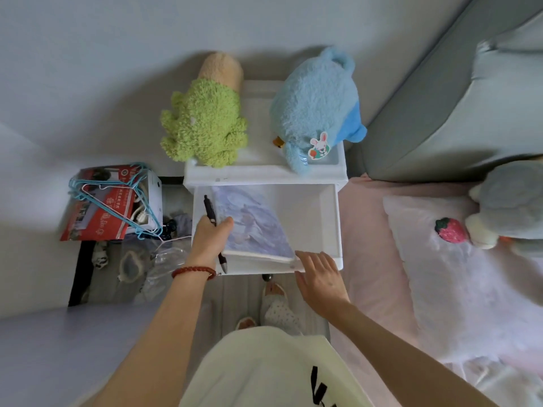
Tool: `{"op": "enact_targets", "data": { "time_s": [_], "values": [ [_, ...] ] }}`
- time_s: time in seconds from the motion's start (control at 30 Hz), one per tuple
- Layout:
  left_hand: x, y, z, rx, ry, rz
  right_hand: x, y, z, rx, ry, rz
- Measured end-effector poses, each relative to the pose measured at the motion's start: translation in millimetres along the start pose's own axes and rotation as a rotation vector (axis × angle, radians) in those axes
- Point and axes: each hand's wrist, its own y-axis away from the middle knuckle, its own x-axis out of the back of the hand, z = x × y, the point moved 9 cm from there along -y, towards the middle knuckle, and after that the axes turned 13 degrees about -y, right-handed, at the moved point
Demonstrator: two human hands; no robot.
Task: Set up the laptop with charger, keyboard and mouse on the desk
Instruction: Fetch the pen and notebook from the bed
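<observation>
No laptop, charger, keyboard or mouse is in view. A white drawer [333, 218] stands pulled out of a white bedside cabinet [264, 173]. Over the drawer's left half lies a notebook [252, 221] with a pale purple patterned cover. My left hand [210, 240] grips the notebook's left edge, thumb on the cover, together with a black pen [211, 214]. My right hand [318, 279] lies with straight fingers against the drawer's front rim, near the notebook's lower right corner.
A green plush [202, 124] and a blue plush [314, 110] sit on the cabinet top. Left of it, a red-and-white box [105, 210] with blue hangers stands above floor clutter. A bed with a pink sheet and white pillow [458, 274] lies right. A grey surface [58, 353] fills the lower left.
</observation>
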Motion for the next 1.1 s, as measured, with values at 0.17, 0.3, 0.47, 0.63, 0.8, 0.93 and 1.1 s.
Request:
{"op": "enact_targets", "data": {
  "time_s": [0.17, 0.3, 0.47, 0.63, 0.8, 0.93, 1.1],
  "values": [
    [26, 22, -16, 0.030, 0.113, -0.059, -2, 11, -7, 0.100, 0.223, -0.001],
    [37, 50, -20, -0.076, 0.049, -0.044, -5, 10, -2, 0.155, 0.341, -0.049],
    [69, 76, 9, -0.318, -0.269, 0.186, -6, -3, -2, 0.126, 0.435, -0.126],
    [88, 90, 44, -0.430, -0.536, 0.363, 13, -21, 6, 0.117, 0.412, -0.038],
    [81, 100, 60, -0.443, -0.498, 0.439, -3, -27, -8, 0.271, 0.457, -0.135],
    [89, 106, 51, -0.460, -0.327, 0.517, -10, -28, -28, 0.411, 0.453, -0.161],
    [97, 106, 29, -0.363, -0.133, 0.578, 3, -53, -41, 0.418, 0.423, -0.075]
  ]
}}
